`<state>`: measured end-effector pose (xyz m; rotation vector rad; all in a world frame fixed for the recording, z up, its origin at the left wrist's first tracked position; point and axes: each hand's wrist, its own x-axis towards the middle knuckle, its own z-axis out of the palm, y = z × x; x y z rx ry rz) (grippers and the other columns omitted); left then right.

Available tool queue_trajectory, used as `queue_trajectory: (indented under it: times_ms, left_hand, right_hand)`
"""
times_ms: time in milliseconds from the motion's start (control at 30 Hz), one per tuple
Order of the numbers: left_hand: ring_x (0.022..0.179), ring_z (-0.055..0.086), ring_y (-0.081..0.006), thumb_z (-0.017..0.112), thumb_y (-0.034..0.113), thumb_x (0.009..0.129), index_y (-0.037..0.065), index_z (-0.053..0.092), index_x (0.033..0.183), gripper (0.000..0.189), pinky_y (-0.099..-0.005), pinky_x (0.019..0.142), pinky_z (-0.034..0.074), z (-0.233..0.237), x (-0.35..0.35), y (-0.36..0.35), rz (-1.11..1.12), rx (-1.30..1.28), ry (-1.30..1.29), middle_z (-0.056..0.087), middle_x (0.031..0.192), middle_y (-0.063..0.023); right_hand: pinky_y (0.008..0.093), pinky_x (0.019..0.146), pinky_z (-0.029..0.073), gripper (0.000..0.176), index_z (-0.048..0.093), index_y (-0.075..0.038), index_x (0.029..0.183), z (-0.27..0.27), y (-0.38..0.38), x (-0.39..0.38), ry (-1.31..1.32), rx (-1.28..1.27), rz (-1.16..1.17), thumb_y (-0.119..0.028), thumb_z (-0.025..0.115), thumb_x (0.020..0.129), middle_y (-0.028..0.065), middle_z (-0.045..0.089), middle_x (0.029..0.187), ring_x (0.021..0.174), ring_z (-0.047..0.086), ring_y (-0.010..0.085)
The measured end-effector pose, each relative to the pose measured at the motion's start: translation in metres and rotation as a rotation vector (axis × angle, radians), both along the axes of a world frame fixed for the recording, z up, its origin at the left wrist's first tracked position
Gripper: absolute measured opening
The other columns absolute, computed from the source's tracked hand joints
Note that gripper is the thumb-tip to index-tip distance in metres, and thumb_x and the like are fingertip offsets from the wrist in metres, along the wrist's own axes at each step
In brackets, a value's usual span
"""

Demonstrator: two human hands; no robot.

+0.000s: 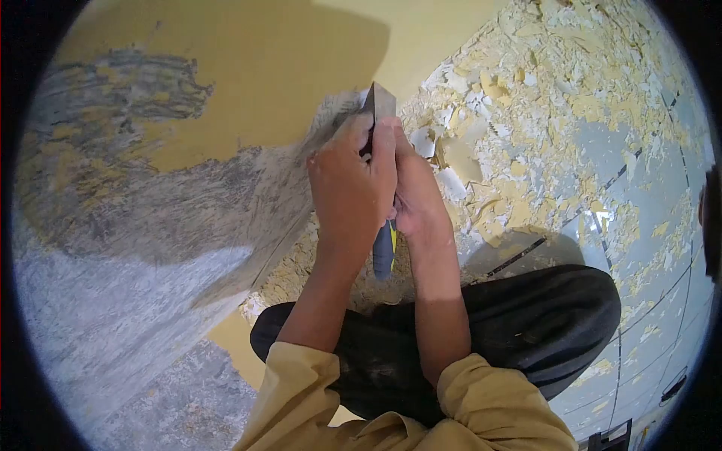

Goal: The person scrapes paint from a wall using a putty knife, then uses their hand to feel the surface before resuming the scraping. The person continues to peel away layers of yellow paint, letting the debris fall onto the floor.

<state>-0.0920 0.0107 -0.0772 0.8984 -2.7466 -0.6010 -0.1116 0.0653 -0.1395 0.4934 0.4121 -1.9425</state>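
Both hands are closed together around a scraper with a flat metal blade and a grey and yellow handle. My left hand wraps it from the left, a finger reaching up along the blade. My right hand grips from the right, partly behind the left one. The handle's butt end sticks out below, between my wrists. At its tip, the blade meets the yellow painted wall near the wall's lower edge. Bare grey plaster shows to the left, where the paint is off.
Paint flakes cover much of the tiled floor to the right, with larger curled pieces beside my right hand. My folded leg in dark trousers rests below. A dark object stands at the right edge.
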Motion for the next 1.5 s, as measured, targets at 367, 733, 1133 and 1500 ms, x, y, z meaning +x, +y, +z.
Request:
queue_trajectory:
  times_ms: [367,733,1133,1500]
  left_hand:
    - [0.043,0.058,-0.0209,0.055,0.020,0.090,0.001,0.056,0.067,0.030,-0.0351,0.052,0.046,0.046,-0.006,0.013,0.158,0.343,-0.101,0.058,0.052,-0.0109]
    - [0.052,0.060,-0.0296,0.057,0.021,0.090,0.001,0.058,0.072,0.027,-0.0386,0.054,0.044,0.013,-0.002,0.013,0.011,0.121,0.025,0.059,0.058,-0.0131]
    - [0.048,0.062,-0.0162,0.059,0.019,0.090,-0.003,0.064,0.084,0.023,-0.0288,0.053,0.047,0.054,-0.007,0.013,0.205,0.439,-0.122,0.065,0.063,-0.0118]
    - [0.046,0.060,-0.0111,0.060,0.020,0.091,-0.003,0.066,0.098,0.025,-0.0246,0.046,0.047,0.057,-0.011,0.022,0.259,0.504,-0.102,0.069,0.073,-0.0118]
  right_hand:
    - [0.0296,0.028,0.028,0.041,0.044,-0.013,0.082,0.024,0.017,-0.003,-0.093,-0.145,0.192,-0.048,0.032,0.099,0.0010,0.036,0.046,0.028,0.031,0.0147]
    - [0.0287,0.027,0.028,0.042,0.046,-0.012,0.084,0.013,0.011,-0.009,-0.003,0.055,0.112,-0.049,0.033,0.099,0.0020,0.036,0.045,0.028,0.033,0.0151]
    - [0.0250,0.022,0.034,0.052,0.056,-0.011,0.074,0.027,0.016,-0.006,-0.200,-0.238,0.174,-0.052,0.033,0.098,0.0012,0.041,0.040,0.024,0.039,0.0152]
    - [0.0315,0.026,0.032,0.052,0.050,-0.014,0.071,0.014,0.020,-0.004,-0.316,-0.477,0.175,-0.058,0.034,0.095,0.0003,0.036,0.040,0.025,0.034,0.0166]
